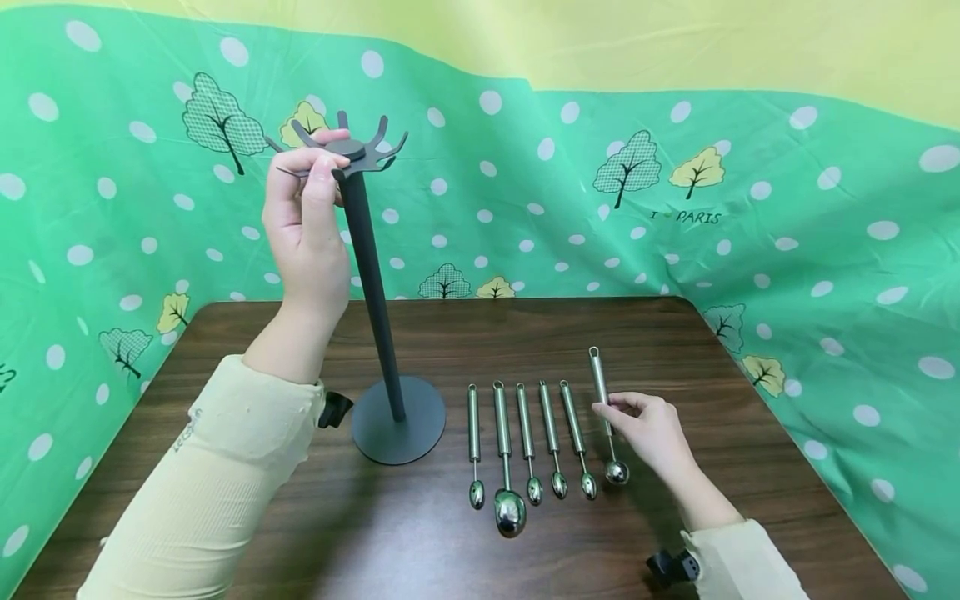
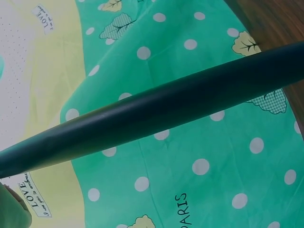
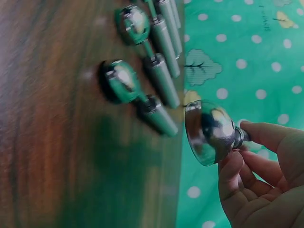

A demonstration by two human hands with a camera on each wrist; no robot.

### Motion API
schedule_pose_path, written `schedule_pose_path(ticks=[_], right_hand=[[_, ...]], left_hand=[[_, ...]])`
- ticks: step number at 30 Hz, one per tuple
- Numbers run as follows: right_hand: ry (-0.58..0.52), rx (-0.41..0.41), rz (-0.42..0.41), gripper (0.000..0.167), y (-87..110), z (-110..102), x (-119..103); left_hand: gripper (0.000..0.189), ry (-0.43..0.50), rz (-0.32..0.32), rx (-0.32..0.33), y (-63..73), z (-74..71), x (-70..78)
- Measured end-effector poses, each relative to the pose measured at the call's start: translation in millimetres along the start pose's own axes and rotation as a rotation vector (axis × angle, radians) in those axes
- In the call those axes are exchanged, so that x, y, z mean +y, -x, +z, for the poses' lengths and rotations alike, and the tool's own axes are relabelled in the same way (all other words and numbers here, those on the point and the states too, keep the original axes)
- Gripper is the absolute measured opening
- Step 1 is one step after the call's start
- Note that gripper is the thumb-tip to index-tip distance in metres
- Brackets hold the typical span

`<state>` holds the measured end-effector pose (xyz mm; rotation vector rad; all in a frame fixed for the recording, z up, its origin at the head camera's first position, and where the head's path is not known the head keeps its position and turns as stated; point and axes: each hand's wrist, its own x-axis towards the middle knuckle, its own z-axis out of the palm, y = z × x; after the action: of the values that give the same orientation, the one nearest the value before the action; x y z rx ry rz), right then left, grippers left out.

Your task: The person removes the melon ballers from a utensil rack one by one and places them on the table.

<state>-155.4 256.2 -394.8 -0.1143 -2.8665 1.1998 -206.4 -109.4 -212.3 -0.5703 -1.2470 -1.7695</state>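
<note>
A black utensil stand (image 1: 378, 308) with a ring of upturned hooks rises from a round base, leaning a little in the head view. At its top, my left hand (image 1: 306, 217) pinches the hooked crown between thumb and fingers. The stand's pole (image 2: 161, 102) crosses the left wrist view. My right hand (image 1: 652, 429) pinches a steel scoop (image 1: 617, 472) by its handle, with the looped end pointing away. Close up, the scoop's round bowl (image 3: 209, 133) shines beside my thumb and fingertips (image 3: 230, 166). To its left, several steel spoons (image 1: 510, 512) lie in a row, handles away from me.
Everything stands on a dark wooden table (image 1: 420, 542). Behind it and along the sides hangs a green dotted cloth (image 1: 517, 242) with printed trees and a yellow upper band. Dark wrist straps show at both cuffs.
</note>
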Motion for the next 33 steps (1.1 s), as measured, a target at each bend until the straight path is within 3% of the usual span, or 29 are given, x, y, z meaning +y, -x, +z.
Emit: schedule_pose_path(ticks=[15, 33], right_hand=[[0.102, -0.102, 0.076, 0.038, -8.9, 11.7, 28.1], [0.157, -0.159, 0.061, 0.033, -18.6, 19.1, 36.7]], left_hand=[[0.024, -0.022, -0.005, 0.005, -0.5, 1.3, -0.9], [0.024, 0.02, -0.002, -0.005, 0.0, 0.0, -1.8]])
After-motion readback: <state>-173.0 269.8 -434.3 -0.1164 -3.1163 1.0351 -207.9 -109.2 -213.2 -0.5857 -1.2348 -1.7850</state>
